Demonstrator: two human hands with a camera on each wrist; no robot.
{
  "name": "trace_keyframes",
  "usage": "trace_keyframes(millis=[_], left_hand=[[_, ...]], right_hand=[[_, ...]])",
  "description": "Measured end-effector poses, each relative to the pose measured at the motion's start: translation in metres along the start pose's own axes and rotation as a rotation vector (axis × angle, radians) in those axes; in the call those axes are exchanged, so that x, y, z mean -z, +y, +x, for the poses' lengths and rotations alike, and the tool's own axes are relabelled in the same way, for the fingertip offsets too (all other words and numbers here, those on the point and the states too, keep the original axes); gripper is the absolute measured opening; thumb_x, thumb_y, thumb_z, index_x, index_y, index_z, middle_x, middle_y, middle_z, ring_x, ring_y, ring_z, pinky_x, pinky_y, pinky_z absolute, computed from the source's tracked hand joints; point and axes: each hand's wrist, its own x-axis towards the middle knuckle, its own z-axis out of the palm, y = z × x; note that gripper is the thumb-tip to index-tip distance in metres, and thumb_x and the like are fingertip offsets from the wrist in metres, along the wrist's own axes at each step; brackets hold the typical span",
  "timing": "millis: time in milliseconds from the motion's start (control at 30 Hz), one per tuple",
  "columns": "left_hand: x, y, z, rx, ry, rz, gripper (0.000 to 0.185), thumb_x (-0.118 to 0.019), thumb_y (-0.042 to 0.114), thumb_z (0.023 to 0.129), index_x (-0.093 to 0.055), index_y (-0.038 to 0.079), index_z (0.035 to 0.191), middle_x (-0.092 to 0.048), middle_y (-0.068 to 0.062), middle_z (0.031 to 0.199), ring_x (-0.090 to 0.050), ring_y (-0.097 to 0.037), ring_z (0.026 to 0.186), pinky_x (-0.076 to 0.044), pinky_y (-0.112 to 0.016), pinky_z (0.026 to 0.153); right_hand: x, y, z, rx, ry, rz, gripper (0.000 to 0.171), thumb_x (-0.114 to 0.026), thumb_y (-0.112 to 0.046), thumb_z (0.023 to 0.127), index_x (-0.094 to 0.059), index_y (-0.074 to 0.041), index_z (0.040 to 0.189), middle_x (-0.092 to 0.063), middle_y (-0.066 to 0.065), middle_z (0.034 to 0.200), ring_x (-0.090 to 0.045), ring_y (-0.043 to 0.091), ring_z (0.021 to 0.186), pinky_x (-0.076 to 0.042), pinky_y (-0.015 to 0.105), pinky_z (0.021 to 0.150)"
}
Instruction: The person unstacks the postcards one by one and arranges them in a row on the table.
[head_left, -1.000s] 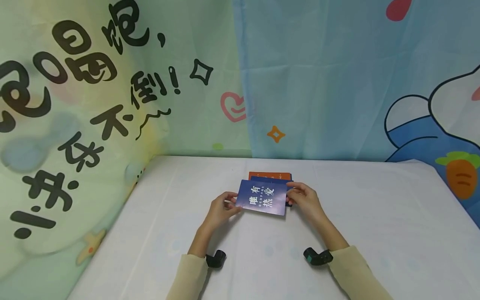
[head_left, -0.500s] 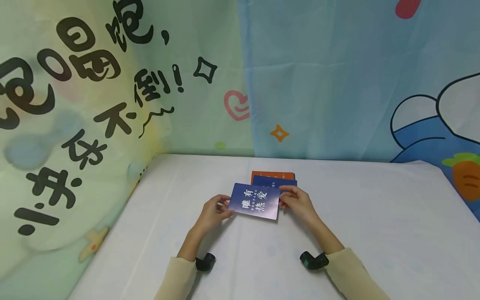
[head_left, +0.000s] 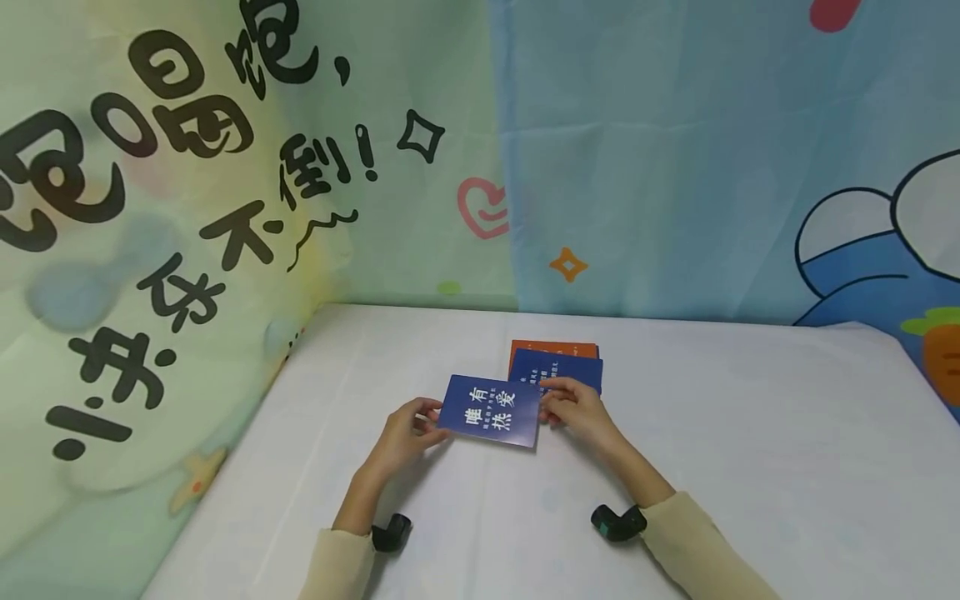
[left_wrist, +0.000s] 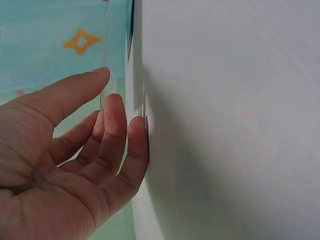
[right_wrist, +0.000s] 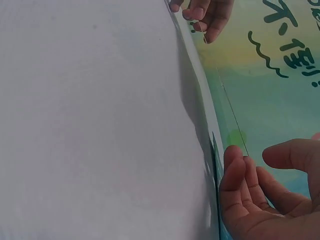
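Over the table (head_left: 750, 433), left hand (head_left: 408, 429) and right hand (head_left: 573, 408) pinch the blue card (head_left: 491, 410) by its short edges, beside the stack (head_left: 558, 360).

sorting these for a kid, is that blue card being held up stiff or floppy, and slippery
The blue card is probably fairly stiff: held only at its two short edges by the left hand and right hand, it stays flat without sagging. Its sheen hints at a glossy, somewhat slippery face. It looks thin, so likely light and bendable.
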Motion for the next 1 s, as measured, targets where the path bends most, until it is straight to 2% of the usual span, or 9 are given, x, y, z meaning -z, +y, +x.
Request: trace_keyframes(millis=[167,367,633,1000], left_hand=[[0.008,-0.005,-0.002,0.017,0.003,-0.006,0.039,-0.076,-0.003,0.079,-0.062,-0.006,0.115,-0.063,-0.013,0.096,-0.064,-0.023,0.084,-0.052,-0.028,0.073],[0.016,-0.011,-0.010,0.041,0.018,0.007,0.039,-0.076,-0.002,0.079,-0.062,-0.006,0.116,-0.063,-0.012,0.095,-0.064,-0.021,0.083,-0.052,-0.029,0.073],[0.025,-0.016,-0.023,0.055,0.033,0.034,0.038,-0.076,-0.002,0.079,-0.062,-0.007,0.114,-0.062,-0.011,0.094,-0.062,-0.018,0.079,-0.051,-0.025,0.069],[0.041,-0.029,-0.038,0.101,0.038,0.099,0.036,-0.076,-0.002,0.079,-0.063,-0.004,0.113,-0.061,-0.006,0.090,-0.059,-0.016,0.078,-0.049,-0.024,0.069]], right_hand=[[-0.008,0.000,0.002,-0.001,-0.044,0.011,0.037,-0.055,0.001,0.093,-0.052,0.011,0.129,-0.067,0.018,0.092,-0.066,0.018,0.071,-0.055,0.028,0.065],[-0.017,0.000,0.003,0.021,-0.102,0.032,0.039,-0.056,0.000,0.092,-0.050,0.014,0.128,-0.065,0.024,0.097,-0.066,0.019,0.072,-0.055,0.029,0.065],[-0.036,-0.001,0.006,-0.037,-0.102,0.016,0.036,-0.056,0.000,0.091,-0.054,0.010,0.126,-0.065,0.016,0.091,-0.064,0.018,0.068,-0.055,0.027,0.063],[-0.055,-0.003,0.006,-0.010,-0.184,-0.017,0.033,-0.058,-0.002,0.093,-0.055,0.011,0.124,-0.067,0.017,0.087,-0.062,0.016,0.064,-0.052,0.024,0.058]])
